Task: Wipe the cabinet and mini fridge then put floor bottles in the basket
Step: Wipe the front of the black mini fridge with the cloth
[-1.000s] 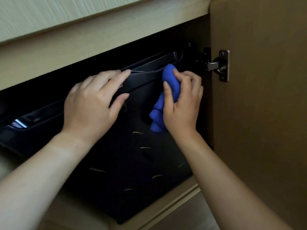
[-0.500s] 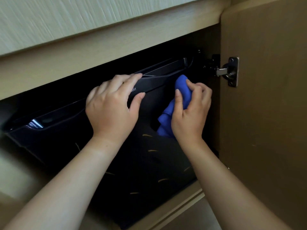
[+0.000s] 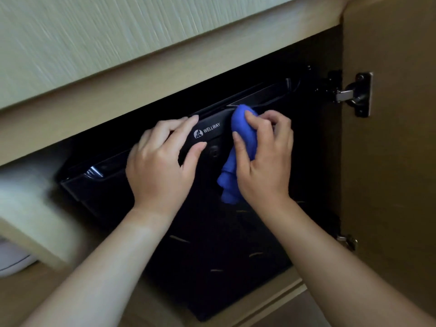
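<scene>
A black mini fridge (image 3: 224, 251) sits inside a wooden cabinet (image 3: 141, 81), its glossy door facing me and a WELLWAY logo on the top band. My right hand (image 3: 264, 161) is closed around a bunched blue cloth (image 3: 243, 138), pressing it against the fridge's top edge right of the logo. My left hand (image 3: 160, 166) rests on the same top edge left of the logo, fingers curled over the rim and thumb on the front. No bottles or basket are in view.
The cabinet door (image 3: 389, 185) stands open at the right, with a metal hinge (image 3: 354, 94) at its upper inner edge. A pale panel (image 3: 94, 31) runs above the opening. A white rounded object (image 3: 11, 260) shows at the lower left.
My right hand has slid the blue cloth leftward along the fridge's top edge, closer to my left hand. The logo between the hands is now uncovered. The camera view has shifted.
</scene>
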`<action>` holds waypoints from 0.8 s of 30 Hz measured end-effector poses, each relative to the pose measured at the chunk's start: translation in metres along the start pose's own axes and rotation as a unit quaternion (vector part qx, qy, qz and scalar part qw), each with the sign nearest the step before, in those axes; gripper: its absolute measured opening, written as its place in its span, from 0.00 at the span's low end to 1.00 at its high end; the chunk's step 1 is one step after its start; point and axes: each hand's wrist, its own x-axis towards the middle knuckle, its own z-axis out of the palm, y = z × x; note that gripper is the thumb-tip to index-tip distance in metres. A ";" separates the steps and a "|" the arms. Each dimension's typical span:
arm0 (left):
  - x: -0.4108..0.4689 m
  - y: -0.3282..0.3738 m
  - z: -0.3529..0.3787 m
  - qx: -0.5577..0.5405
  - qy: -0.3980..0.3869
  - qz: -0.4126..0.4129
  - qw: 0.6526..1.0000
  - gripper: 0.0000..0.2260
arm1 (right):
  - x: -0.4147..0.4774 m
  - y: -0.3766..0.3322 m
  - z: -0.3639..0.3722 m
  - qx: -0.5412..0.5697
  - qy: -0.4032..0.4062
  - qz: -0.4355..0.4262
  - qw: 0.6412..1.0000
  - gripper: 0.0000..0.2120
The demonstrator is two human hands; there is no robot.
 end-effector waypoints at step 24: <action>-0.008 -0.015 -0.018 0.029 -0.049 0.038 0.998 0.18 | -0.004 -0.001 0.002 -0.030 -0.033 -0.068 0.997 0.13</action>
